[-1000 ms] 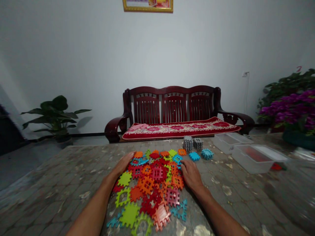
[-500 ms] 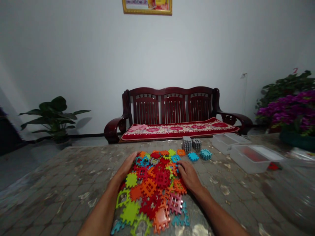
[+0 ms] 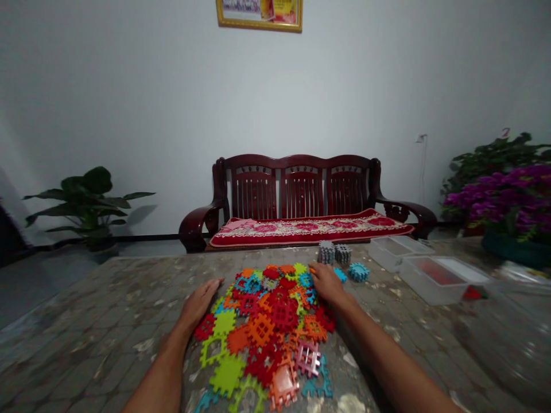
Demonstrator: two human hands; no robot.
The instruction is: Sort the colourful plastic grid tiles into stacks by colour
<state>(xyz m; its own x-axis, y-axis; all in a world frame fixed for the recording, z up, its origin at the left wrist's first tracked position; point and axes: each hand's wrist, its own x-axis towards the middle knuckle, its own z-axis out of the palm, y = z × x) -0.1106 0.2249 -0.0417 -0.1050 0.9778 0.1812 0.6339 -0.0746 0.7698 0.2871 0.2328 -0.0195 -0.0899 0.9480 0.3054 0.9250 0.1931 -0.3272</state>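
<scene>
A heap of interlocking plastic building tiles (image 3: pixel 260 330) in red, orange, lime, blue and pink spreads over the table in front of me. My left hand (image 3: pixel 201 301) rests on the tabletop just left of the heap, fingers stretched out and holding nothing. At the heap's far right corner, my right hand (image 3: pixel 327 282) has its fingers closed over an orange tile (image 3: pixel 311 271), which is mostly hidden under them. Right beside that hand lie blue tiles (image 3: pixel 340 275), partly covered, and a short blue stack (image 3: pixel 359 272).
Two grey tile stacks (image 3: pixel 326 252) stand behind my right hand. Clear plastic boxes (image 3: pixel 430 287) sit to the right, near a large transparent container (image 3: pixel 512 338) and a pot of purple flowers (image 3: pixel 512 198). A wooden bench (image 3: pixel 301 192) stands beyond the table (image 3: pixel 129 310).
My left hand has drawn away from the heap to the left, and some tiles there have spread out. My right hand has moved forward onto the orange tile.
</scene>
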